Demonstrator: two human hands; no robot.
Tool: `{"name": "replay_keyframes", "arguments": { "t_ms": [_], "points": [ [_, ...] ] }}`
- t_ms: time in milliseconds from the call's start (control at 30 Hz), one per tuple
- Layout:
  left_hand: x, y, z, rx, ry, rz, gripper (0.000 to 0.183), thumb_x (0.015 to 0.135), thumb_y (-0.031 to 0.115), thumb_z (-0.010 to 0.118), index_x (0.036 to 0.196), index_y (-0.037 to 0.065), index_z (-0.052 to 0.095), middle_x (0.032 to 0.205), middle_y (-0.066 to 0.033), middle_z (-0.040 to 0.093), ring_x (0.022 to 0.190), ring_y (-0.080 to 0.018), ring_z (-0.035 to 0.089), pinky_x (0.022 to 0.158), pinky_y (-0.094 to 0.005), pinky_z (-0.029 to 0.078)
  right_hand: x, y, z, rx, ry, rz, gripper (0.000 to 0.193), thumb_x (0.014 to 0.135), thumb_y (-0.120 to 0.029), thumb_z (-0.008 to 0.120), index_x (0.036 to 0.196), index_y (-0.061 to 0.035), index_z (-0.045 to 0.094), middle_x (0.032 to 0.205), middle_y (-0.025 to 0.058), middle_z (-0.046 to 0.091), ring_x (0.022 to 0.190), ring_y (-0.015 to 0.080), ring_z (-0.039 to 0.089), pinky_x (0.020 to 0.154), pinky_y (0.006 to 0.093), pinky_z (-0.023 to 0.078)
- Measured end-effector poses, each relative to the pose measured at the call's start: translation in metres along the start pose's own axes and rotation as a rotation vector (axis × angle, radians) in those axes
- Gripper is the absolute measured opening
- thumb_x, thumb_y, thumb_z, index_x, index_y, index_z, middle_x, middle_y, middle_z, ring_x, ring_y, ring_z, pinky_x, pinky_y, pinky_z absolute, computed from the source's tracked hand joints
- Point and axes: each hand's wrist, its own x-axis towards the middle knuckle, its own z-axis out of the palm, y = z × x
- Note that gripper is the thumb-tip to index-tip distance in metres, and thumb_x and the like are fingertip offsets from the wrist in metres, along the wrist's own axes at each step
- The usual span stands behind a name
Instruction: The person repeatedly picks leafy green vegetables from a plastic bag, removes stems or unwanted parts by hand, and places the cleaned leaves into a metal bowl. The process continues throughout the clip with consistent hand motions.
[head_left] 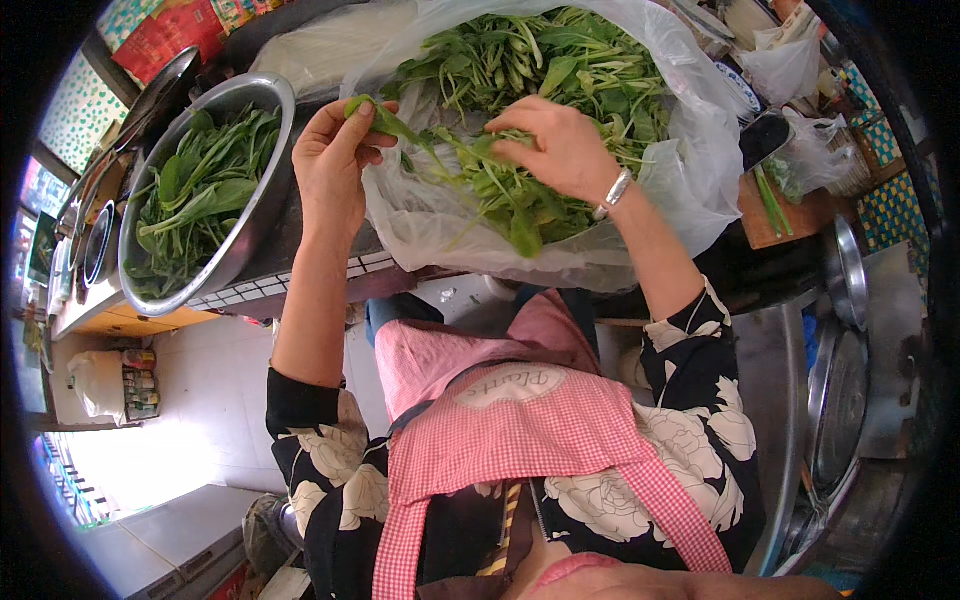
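My left hand [340, 150] is raised at the near left edge of a clear plastic bag [690, 190], thumb and finger pinching a leafy green [392, 124]. That leaf stretches to the right, toward the bag's middle. Over the bag my right hand [560, 145], with a silver bracelet at the wrist, has its fingers curled on a bunch of leafy greens [500, 190]; its fingertips are slightly blurred. More loose greens [560, 55] fill the far part of the opened bag. Left of my left hand, a metal basin [283, 140] holds picked-looking greens [205, 185].
Stacked pans [160, 95] stand beyond the basin on the left. At right, a wooden board [775, 215] carries green stalks, with a dark cleaver-like blade [765, 138] above it. A metal bowl [845, 270] rests farther right. The tiled counter edge [265, 288] runs before me.
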Motion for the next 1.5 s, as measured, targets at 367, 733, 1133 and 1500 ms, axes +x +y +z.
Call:
{"name": "replay_keyframes", "arguments": {
  "t_ms": [367, 733, 1133, 1500],
  "points": [
    [-0.012, 0.024, -0.001, 0.146, 0.039, 0.191, 0.012, 0.108, 0.011, 0.057, 0.116, 0.002, 0.060, 0.108, -0.0190, 0.076, 0.086, -0.0179, 0.074, 0.070, -0.0268, 0.057, -0.003, -0.032, 0.030, 0.597, -0.156, 0.160, 0.028, 0.089, -0.025, 0.078, 0.108, -0.0046, 0.077, 0.095, 0.0134, 0.078, 0.084, 0.0238, 0.076, 0.077, 0.0358, 0.058],
    [-0.013, 0.088, -0.057, 0.477, 0.346, 0.587, 0.018, 0.108, 0.010, 0.055, 0.122, -0.002, 0.058, 0.112, -0.0232, 0.074, 0.101, -0.0277, 0.076, 0.076, -0.0295, 0.065, -0.026, -0.054, 0.051, 0.196, -0.093, -0.101, 0.045, 0.085, -0.037, 0.079, 0.120, -0.0104, 0.071, 0.118, 0.0142, 0.068, 0.101, 0.0339, 0.069, 0.086, 0.0438, 0.057],
    [-0.020, 0.117, -0.165, 1.992, 0.661, 0.568, 0.063, 0.098, 0.035, 0.070, 0.155, 0.025, 0.047, 0.153, -0.0123, 0.054, 0.131, -0.0352, 0.061, 0.098, -0.0456, 0.057, -0.094, 0.007, -0.006, -0.323, -0.107, -0.057, 0.047, 0.080, -0.032, 0.081, 0.123, -0.0177, 0.070, 0.133, 0.0041, 0.063, 0.132, 0.0273, 0.053, 0.114, 0.0512, 0.033],
    [-0.060, 0.039, -0.003, 1.393, -0.530, 0.618, 0.075, 0.067, 0.020, 0.092, 0.138, 0.018, 0.066, 0.144, -0.0095, 0.064, 0.133, -0.0316, 0.059, 0.109, -0.0466, 0.048, -0.047, 0.067, -0.059, -0.303, -0.177, 0.144, 0.024, 0.089, -0.031, 0.077, 0.106, -0.0144, 0.076, 0.109, 0.0057, 0.073, 0.104, 0.0296, 0.069, 0.093, 0.0449, 0.052]
  ]
}}
